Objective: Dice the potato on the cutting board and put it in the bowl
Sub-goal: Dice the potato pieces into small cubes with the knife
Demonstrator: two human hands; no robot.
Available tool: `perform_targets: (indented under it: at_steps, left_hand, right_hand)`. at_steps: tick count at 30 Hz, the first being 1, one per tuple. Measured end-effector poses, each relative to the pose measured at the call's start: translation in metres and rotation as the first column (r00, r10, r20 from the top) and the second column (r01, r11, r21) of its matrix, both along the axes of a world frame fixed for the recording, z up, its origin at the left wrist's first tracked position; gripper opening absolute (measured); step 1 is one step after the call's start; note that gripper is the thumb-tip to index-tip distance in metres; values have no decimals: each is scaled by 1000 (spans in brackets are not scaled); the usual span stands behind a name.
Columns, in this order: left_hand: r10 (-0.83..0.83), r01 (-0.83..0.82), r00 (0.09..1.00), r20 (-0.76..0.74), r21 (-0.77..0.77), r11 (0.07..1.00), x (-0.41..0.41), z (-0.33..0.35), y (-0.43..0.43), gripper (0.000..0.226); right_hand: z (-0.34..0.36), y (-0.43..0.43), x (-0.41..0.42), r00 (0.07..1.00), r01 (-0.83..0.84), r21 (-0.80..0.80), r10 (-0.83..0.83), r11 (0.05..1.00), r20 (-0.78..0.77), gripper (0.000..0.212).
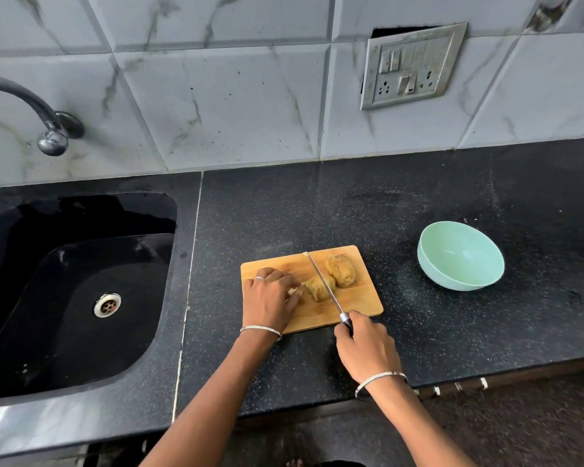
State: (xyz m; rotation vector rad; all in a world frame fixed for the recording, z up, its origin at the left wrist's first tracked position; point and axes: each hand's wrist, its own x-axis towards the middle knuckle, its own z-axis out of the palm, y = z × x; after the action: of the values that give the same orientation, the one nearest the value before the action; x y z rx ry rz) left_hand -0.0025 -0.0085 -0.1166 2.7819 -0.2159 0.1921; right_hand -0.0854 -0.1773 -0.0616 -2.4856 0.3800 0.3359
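A small wooden cutting board (361,303) lies on the black counter. Two brown potato halves rest on it: one (340,270) at the far right, another (317,288) in the middle under the knife blade. My right hand (368,345) grips the dark handle of a knife (322,281) whose blade lies across the middle potato piece. My left hand (270,299) sits on the board's left part, fingers curled on the left end of that piece. An empty mint-green bowl (461,256) stands to the right of the board.
A black sink (81,284) with a metal drain fills the left side, with a tap (48,129) above it. The tiled wall carries a switch plate (412,65). The counter's front edge (486,379) runs just below my right wrist.
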Motion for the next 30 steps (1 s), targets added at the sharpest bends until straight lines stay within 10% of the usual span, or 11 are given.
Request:
perform_targets:
  at_steps: [15,30]
  left_hand:
    - [24,-1,989,148,-155,988,-12,-5,8,24]
    - [-6,-10,998,-64,-255,967,2,-6,-22,28]
  right_hand:
    - [-8,-4,-1,1000,26,39,-26,999,10,18]
    - [-13,-11,-6,1000,5,55,-5,999,-4,24]
